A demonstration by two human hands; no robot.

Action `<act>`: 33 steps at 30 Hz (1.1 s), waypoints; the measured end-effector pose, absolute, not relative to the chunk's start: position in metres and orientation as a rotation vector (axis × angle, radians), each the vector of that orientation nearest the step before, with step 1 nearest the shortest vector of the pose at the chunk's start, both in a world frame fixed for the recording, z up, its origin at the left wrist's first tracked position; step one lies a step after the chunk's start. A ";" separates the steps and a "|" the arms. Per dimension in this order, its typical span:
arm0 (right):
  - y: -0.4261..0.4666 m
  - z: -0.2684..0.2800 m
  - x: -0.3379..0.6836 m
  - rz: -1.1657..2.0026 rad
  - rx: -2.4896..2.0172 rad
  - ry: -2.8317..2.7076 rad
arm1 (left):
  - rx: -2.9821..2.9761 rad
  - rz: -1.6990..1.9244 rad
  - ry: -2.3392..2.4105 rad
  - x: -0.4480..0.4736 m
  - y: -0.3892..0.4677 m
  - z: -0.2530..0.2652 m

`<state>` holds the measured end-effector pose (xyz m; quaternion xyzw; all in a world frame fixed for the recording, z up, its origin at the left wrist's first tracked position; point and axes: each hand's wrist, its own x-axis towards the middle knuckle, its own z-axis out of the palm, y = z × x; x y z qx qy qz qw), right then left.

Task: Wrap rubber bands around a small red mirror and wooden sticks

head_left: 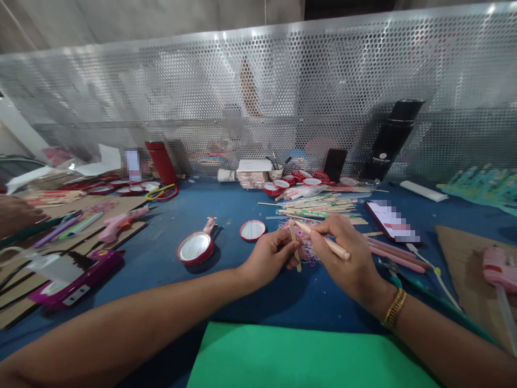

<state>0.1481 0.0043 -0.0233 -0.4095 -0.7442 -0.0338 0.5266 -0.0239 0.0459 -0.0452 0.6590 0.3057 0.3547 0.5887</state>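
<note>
My left hand (271, 255) pinches a flat wooden craft stick (293, 233) between thumb and fingers, tilted nearly upright. In my right hand (350, 264) is a pale peach pen (337, 249), gripped as for writing, its tip close to the upper part of the stick; contact cannot be made out. Beneath and behind both hands lies a heap of thin pink, purple and white loops (309, 249). To the left are a shallow red-rimmed round piece with a handle (195, 247) and a smaller red-rimmed disc (253, 230).
Wrapped sticks (323, 205) lie beyond my hands. A phone (392, 221), pink pens (399, 254) and a glue gun (500, 268) are on the right. At left are a purple power strip (81, 281), another glue gun (121, 222) and another person's hand (20, 218). A green sheet (299, 358) lies in front.
</note>
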 end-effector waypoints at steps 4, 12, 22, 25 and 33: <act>0.004 -0.025 0.147 -0.074 -0.943 -1.804 | 1.530 0.839 0.728 -0.023 0.045 -0.044; 0.005 -0.025 0.147 -0.056 -0.972 -1.826 | 1.544 0.848 0.716 -0.023 0.043 -0.041; 0.004 -0.024 0.147 -0.072 -0.951 -1.812 | 1.542 0.851 0.724 -0.023 0.042 -0.040; 0.003 -0.024 0.146 -0.032 -0.948 -1.833 | 1.554 0.852 0.717 -0.022 0.042 -0.040; 0.005 -0.022 0.148 -0.094 -0.991 -1.771 | 1.560 0.821 0.751 -0.025 0.044 -0.044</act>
